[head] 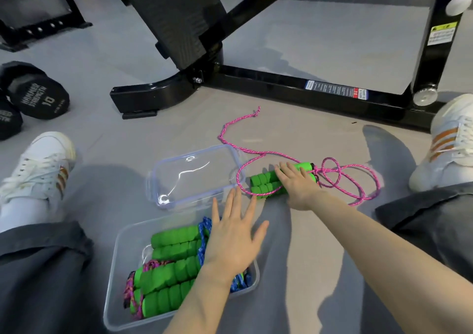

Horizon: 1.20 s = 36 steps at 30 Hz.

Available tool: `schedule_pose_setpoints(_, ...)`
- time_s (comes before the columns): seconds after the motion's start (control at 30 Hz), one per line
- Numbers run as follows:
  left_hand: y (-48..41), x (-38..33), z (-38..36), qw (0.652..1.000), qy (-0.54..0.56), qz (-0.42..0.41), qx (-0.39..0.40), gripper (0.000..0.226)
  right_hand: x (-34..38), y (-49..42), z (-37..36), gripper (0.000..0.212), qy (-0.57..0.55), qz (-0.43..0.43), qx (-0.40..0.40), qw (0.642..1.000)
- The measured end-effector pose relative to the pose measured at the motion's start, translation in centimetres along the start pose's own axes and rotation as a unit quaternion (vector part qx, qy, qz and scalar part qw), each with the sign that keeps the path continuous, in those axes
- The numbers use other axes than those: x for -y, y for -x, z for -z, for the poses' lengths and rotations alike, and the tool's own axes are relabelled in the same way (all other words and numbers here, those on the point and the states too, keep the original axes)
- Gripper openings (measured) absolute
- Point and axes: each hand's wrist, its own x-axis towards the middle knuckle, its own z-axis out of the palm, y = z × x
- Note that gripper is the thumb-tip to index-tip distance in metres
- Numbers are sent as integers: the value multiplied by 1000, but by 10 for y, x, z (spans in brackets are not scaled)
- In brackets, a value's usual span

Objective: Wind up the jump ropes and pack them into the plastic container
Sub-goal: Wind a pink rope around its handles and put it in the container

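Observation:
A clear plastic container (120, 277) sits on the grey floor between my legs. Inside it lie wound jump ropes with green foam handles (174, 257), one with blue cord (204, 234), one with pink-purple cord. My left hand (235, 241) hovers over the container's right side, fingers spread and straight, holding nothing. Farther right, my right hand (297, 182) rests flat on the two green handles (263, 184) of a pink jump rope. Its pink cord (343, 177) lies loose in loops on the floor, one end trailing up toward the machine.
The clear lid (189, 177) lies on the floor just beyond the container. A black gym machine frame (281, 88) crosses the floor behind. Two black dumbbells (38, 95) sit at far left. My white shoes (38, 165) flank the area.

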Motion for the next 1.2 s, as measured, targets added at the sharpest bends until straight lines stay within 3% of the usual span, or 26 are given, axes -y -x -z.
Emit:
schedule_pose_setpoints(0.17,0,1,-2,1000,21,1,-7,59,-1,-21,-4,84,46,14,-13,999)
schedule_pose_setpoints(0.33,0,2,-1,1000,27,8,10,60,6,13,-29,80,-26,42,-79,996)
schedule_pose_setpoints(0.5,11,1,16,997,60,10,36,83,24,78,-56,102,-105,60,-79,989)
schedule_pose_setpoints(0.63,24,-8,26,999,31,-18,29,65,25,121,-71,104,-129,73,-67,987)
schedule_pose_setpoints(0.7,32,-15,32,998,37,-44,-10,52,24,136,-74,94,-119,85,-94,985)
schedule_pose_setpoints(0.83,47,-28,36,991,46,-100,-79,41,26,143,-76,35,-65,96,-194,974)
schedule_pose_setpoints(0.9,55,-32,33,985,45,-135,-100,33,28,140,-74,29,-95,99,-194,971)
schedule_pose_setpoints(0.97,59,-34,29,978,32,-173,-115,26,27,138,-71,25,-195,64,-185,961)
schedule_pose_setpoints(1.07,59,-43,24,968,-5,-237,-75,25,19,135,-61,14,-368,-58,-249,894)
schedule_pose_setpoints(1.13,54,-54,17,967,-30,-253,-19,31,8,132,-55,17,-372,-150,-274,874)
schedule_pose_setpoints(1.2,48,-66,19,971,-37,-229,53,46,-6,129,-54,23,-300,-217,-254,894)
